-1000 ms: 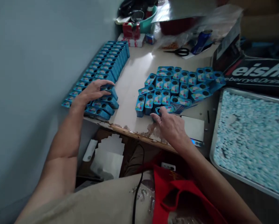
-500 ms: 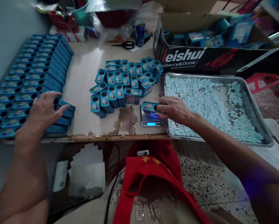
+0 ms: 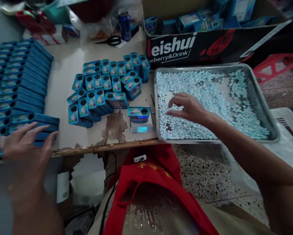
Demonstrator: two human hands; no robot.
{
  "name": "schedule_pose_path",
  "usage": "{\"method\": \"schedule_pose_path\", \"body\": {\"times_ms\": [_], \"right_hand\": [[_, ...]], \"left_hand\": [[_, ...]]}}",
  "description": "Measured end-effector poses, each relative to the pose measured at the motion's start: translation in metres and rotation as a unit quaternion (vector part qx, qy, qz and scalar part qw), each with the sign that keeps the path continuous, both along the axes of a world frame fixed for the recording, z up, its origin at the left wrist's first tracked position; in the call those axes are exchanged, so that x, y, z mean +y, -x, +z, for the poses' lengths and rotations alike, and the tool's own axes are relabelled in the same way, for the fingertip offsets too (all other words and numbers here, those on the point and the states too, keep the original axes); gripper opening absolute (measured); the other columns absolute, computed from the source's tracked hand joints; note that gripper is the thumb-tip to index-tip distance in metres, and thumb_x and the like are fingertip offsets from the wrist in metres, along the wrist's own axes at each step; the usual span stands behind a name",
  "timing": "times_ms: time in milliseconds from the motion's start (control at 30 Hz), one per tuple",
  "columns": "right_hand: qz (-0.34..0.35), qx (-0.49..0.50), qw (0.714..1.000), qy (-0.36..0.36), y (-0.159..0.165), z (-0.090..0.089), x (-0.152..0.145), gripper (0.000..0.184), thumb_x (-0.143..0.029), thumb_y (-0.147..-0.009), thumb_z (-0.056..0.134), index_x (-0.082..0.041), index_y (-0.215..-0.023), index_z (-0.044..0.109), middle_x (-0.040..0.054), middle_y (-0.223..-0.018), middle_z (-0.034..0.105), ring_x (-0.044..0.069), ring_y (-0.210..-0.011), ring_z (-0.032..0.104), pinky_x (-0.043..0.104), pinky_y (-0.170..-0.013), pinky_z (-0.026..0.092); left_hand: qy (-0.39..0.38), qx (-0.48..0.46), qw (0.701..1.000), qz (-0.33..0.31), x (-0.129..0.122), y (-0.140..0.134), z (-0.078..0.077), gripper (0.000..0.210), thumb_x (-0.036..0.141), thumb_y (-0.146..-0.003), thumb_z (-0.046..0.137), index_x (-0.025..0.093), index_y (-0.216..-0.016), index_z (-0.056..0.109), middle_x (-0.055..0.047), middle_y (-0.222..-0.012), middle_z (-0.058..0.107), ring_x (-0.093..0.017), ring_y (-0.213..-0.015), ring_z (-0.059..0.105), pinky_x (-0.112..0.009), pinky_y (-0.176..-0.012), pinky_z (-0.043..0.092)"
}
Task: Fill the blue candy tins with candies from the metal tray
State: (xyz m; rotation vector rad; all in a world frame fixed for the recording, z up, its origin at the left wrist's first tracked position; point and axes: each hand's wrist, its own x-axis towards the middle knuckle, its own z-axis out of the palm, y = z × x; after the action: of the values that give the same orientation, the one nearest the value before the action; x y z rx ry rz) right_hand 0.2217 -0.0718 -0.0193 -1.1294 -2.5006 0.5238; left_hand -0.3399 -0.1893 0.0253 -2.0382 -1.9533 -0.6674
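My left hand (image 3: pixel 30 140) lies with fingers spread over the front of a large block of small blue boxes (image 3: pixel 26 78). Its fingertips touch the boxes there, and it covers some of them. My right hand (image 3: pixel 187 107) is over the metal tray (image 3: pixel 217 141) of pale blue candies (image 3: pixel 197 85). Thumb and fingers are apart, and nothing shows between them. Left of the tray, a single blue box (image 3: pixel 138 112) stands on a small digital scale (image 3: pixel 142 129) with a lit display. Several more blue boxes (image 3: pixel 97 86), with dark round holes on top, stand loosely grouped mid-table.
Behind the tray is a black carton (image 3: pixel 180 49) holding more blue boxes. Scissors (image 3: pixel 112 40) and a blue can (image 3: pixel 125 26) sit at the back. The worn wooden table edge (image 3: pixel 107 147) runs in front, above a red apron (image 3: pixel 141 182).
My right hand has let go of the blue box on the scale and moved right, over the candies. My left hand stays at the block's front boxes. The view has shifted right.
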Motion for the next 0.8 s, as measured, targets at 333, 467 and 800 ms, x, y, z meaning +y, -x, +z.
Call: {"method": "schedule_pose_path", "body": {"times_ms": [333, 467, 800], "right_hand": [[-0.023, -0.269, 0.963, 0.02, -0.024, -0.021, -0.052, 0.038, -0.028, -0.116, 0.06, -0.019, -0.151, 0.072, 0.0293, -0.152, 0.069, 0.044, -0.134, 0.067, 0.051, -0.104, 0.054], [-0.089, -0.135, 0.978, 0.131, -0.012, -0.02, -0.027, 0.005, -0.022, -0.104, 0.07, -0.023, -0.109, 0.071, 0.0139, -0.103, 0.076, 0.026, -0.082, 0.063, 0.037, -0.073, 0.042], [-0.4, 0.384, 0.705, 0.443, -0.005, 0.003, -0.036, 0.028, -0.035, -0.079, 0.097, -0.024, -0.098, 0.08, 0.0098, -0.095, 0.073, 0.014, -0.07, 0.054, 0.025, -0.049, 0.036]], "left_hand": [[0.028, -0.076, 0.997, -0.008, -0.013, -0.066, 0.009, 0.035, 0.054, -0.11, 0.069, 0.021, -0.111, 0.081, -0.014, -0.132, 0.08, -0.048, -0.145, 0.071, -0.068, -0.102, 0.045], [0.033, -0.078, 0.996, -0.034, -0.017, -0.067, -0.006, 0.033, 0.048, -0.118, 0.064, 0.021, -0.126, 0.081, -0.016, -0.14, 0.079, -0.043, -0.147, 0.071, -0.068, -0.1, 0.045], [-0.038, -0.086, 0.986, -0.135, 0.0, -0.081, -0.054, 0.018, 0.029, -0.11, 0.081, 0.032, -0.128, 0.081, -0.003, -0.131, 0.085, -0.029, -0.119, 0.083, -0.049, -0.109, 0.067]]}}
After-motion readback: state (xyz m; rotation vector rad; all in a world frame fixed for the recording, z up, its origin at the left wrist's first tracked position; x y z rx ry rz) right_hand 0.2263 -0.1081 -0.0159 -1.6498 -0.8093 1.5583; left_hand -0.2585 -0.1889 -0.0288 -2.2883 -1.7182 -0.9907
